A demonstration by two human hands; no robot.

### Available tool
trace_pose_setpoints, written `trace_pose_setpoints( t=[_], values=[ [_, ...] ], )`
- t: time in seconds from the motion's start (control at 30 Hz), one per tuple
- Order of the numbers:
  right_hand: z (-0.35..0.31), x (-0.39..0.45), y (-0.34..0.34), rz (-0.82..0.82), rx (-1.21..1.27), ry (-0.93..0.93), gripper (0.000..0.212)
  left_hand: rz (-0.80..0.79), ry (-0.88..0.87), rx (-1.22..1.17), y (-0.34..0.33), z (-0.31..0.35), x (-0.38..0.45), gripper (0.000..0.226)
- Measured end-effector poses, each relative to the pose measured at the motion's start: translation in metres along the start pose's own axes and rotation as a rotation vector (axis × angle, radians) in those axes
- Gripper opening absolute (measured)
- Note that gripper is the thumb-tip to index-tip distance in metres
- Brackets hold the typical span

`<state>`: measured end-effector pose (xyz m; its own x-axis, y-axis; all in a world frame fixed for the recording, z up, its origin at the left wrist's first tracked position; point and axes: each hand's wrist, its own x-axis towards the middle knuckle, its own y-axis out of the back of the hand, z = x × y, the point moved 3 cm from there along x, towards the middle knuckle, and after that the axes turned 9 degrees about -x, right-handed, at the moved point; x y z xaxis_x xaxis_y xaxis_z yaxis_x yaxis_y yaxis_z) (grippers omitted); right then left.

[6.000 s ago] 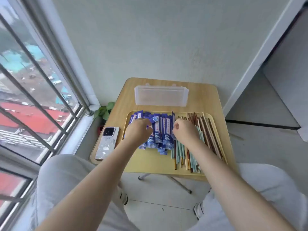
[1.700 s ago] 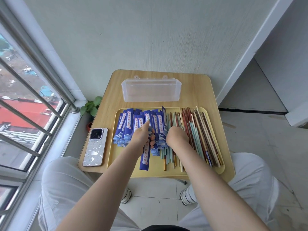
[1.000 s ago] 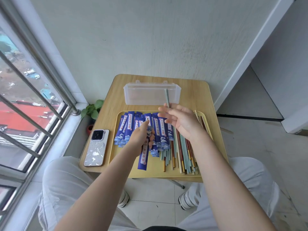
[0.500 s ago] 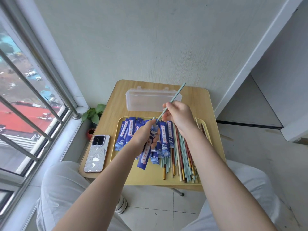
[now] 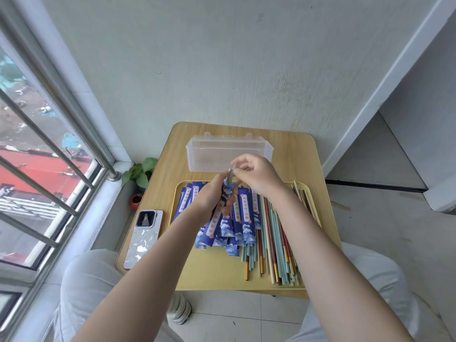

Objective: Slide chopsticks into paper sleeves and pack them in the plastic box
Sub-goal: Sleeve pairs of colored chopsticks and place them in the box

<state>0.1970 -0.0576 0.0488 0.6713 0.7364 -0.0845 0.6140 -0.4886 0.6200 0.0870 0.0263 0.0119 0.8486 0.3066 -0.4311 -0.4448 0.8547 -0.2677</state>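
My left hand (image 5: pixel 209 197) grips a blue paper sleeve (image 5: pixel 214 224) that slants down toward me above the yellow tray (image 5: pixel 212 270). My right hand (image 5: pixel 257 177) pinches the short visible end of a pale green chopstick (image 5: pixel 232 172), most of which sits inside that sleeve. Several more blue sleeves (image 5: pixel 244 213) lie fanned across the tray's left half. Loose chopsticks (image 5: pixel 274 240) in green, red, brown and cream lie on its right half. The clear plastic box (image 5: pixel 228 152) stands behind the tray, with no sleeve visible in it.
A small wooden table (image 5: pixel 296 149) carries everything, set against a white wall. A phone (image 5: pixel 144 236) lies at the table's left edge beside the tray. A potted plant (image 5: pixel 139 172) stands on the floor left of the table, under a barred window.
My right hand lifted a green chopstick from the pile, brought it to the sleeve in my left hand and pushed it almost fully in. The sleeve was raised off the tray.
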Motion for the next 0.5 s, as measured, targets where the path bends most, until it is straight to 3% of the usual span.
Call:
trace_pose_setpoints(
  t=[0.07,0.23,0.4,0.5],
  values=[
    [-0.001,0.000,-0.002,0.008,-0.011,0.012,0.010,0.021,-0.016,0.007,0.003,0.002,0.005,0.064],
    [0.002,0.006,0.000,0.041,0.026,-0.024,0.011,0.080,-0.053,0.283,0.010,0.012,0.016,0.078],
    [-0.005,0.018,0.003,0.007,0.227,-0.062,0.005,0.173,-0.106,0.491,0.013,0.036,0.034,0.068],
    [-0.004,0.030,0.017,0.066,0.327,-0.102,0.006,0.289,-0.228,0.662,0.015,0.056,0.046,0.054]
  ],
)
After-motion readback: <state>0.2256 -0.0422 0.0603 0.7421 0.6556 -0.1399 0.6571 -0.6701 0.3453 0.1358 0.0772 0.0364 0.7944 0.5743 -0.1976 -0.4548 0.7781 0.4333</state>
